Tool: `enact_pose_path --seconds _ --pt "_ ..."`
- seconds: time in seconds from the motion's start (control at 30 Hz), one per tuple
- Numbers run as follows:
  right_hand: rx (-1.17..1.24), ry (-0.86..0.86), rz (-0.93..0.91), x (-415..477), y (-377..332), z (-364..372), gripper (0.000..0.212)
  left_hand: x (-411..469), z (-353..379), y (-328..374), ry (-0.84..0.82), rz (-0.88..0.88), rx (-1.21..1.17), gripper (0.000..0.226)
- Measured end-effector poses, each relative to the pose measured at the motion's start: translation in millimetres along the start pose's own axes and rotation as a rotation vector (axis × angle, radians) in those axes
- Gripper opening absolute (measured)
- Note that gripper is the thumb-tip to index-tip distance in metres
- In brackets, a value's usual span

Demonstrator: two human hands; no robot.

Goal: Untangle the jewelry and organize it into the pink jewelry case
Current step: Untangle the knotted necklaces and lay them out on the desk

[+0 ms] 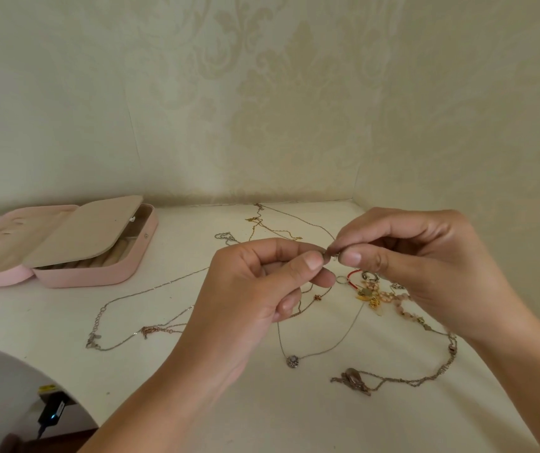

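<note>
I see both hands raised over the counter. My left hand and right hand each pinch the chain between pressed-together fingers.

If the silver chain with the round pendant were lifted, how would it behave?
The chain would probably hang limp: it lies in loose curves. Its pendant would likely swing at the bottom. It may drag neighbours along, since it runs into the tangle.

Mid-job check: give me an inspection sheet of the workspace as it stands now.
Surface: white table, chains spread over it.
Job's things: pink case open at left; chains loose; tangle of beads and charms under the right hand.
Clutter: nothing seen.
Hands: left hand and right hand pinch one chain between them.
Cables: black plug at lower left.
Surroundings: patterned wallpaper.
</note>
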State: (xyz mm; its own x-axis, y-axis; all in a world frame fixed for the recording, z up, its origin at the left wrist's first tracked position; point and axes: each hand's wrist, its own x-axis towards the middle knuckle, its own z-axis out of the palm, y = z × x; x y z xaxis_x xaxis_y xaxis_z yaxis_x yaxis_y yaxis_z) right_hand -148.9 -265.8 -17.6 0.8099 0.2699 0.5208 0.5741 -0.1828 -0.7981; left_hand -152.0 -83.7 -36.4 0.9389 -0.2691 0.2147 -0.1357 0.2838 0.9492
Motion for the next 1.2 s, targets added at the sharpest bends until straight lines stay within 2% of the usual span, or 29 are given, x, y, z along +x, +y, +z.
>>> enact_pose_path --seconds 0.1,0.27,0.7,0.87,1.07,1.2 --pt "0.008 0.011 0.011 0.8 1.0 0.8 0.011 -0.7 -1.7 0.2 -0.005 -0.002 0.003 0.018" --pt "0.051 0.01 0.029 1.3 2.3 1.2 0.012 0.4 -2.9 -0.8 -0.062 -0.007 0.031 0.005" --pt "-0.006 0.011 -0.056 0.5 7.0 3.3 0.015 0.8 -4.5 -1.4 -0.084 -0.037 -0.022 0.009" --pt "-0.017 0.025 -0.085 -0.8 6.2 4.5 0.009 0.9 -5.2 -1.4 -0.08 -0.041 -0.023 0.009" --pt "0.029 0.055 -0.077 -0.6 5.8 3.3 0.018 1.1 -5.2 -1.7 -0.073 -0.046 -0.023 0.01" --pt "0.003 0.059 -0.095 -0.7 3.5 5.6 0.013 0.8 -4.8 -1.1 -0.086 -0.038 -0.019 0.009"
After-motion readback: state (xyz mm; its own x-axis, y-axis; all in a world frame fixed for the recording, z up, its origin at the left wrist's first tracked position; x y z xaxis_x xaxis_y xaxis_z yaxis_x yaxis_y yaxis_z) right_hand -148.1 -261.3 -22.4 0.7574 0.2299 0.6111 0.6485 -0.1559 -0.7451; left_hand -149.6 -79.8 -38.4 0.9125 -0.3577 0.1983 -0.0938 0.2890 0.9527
